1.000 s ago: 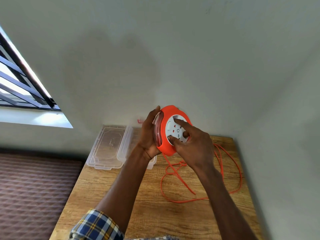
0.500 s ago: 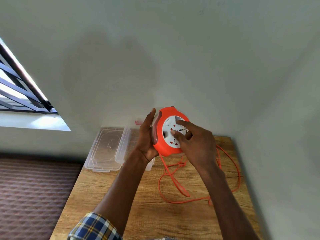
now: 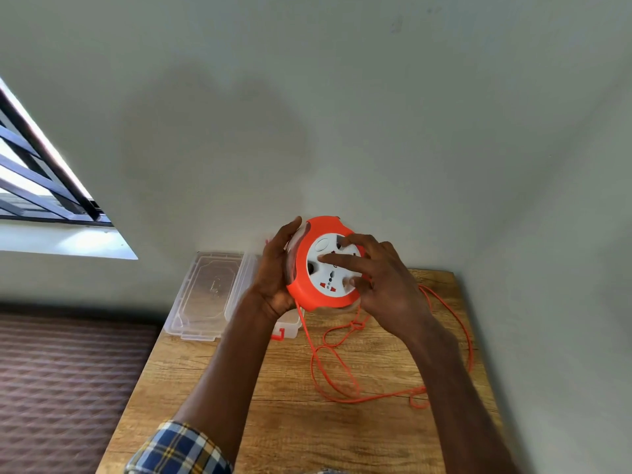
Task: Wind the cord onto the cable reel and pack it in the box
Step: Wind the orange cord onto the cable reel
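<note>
An orange cable reel (image 3: 301,289) with a white socket face is held upright above the back of the wooden table (image 3: 290,422). My left hand (image 3: 273,278) grips its back and left rim. My right hand (image 3: 383,282) lies on the white face, with fingers pressed into it. A thin orange cord (image 3: 338,381) hangs from the reel's bottom and lies in loose loops on the table to the right. The clear plastic box (image 3: 290,328) with a red latch sits behind my left wrist, mostly hidden.
The box's clear lid (image 3: 205,295) lies open at the table's back left corner. Walls close in behind and to the right of the table. A brown patterned surface (image 3: 68,388) lies left of the table, under a barred window (image 3: 34,172).
The white face has turned under my right fingers. The cord loops on the table have shifted and drawn in toward the reel.
</note>
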`<state>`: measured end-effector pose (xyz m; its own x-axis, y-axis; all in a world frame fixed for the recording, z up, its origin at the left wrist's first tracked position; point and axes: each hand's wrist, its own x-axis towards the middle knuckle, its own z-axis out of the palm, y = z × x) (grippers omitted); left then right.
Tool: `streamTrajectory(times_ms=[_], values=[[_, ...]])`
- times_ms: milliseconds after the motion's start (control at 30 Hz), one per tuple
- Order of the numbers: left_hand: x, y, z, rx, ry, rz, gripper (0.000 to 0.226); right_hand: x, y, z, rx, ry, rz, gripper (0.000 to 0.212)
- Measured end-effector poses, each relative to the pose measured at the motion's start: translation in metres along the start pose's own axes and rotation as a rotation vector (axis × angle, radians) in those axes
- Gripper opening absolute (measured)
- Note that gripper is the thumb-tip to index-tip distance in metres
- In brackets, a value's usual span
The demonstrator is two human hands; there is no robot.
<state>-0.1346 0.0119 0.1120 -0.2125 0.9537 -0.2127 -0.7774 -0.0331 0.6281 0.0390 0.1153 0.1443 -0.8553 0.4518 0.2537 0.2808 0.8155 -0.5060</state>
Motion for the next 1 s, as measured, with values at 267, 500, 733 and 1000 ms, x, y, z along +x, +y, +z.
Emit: streamTrajectory(times_ms=[267,500,733,1000], values=[[-0.001,0.003,0.004,0.070,0.061,-0.062,0.072,-0.001,0.001,0.009,-0.048,0.006,0.024,0.063],[0.004,0.002,0.018,0.077,0.053,-0.006,0.069,-0.001,-0.018,0.032,0.069,0.323,0.417,0.071],[0.003,0.003,0.012,0.057,0.046,-0.008,0.072,-0.002,-0.012,0.016,-0.041,0.288,0.151,0.038],[0.002,0.008,0.000,0.073,0.064,-0.061,0.076,-0.001,-0.009,0.007,-0.034,0.020,-0.014,0.062]])
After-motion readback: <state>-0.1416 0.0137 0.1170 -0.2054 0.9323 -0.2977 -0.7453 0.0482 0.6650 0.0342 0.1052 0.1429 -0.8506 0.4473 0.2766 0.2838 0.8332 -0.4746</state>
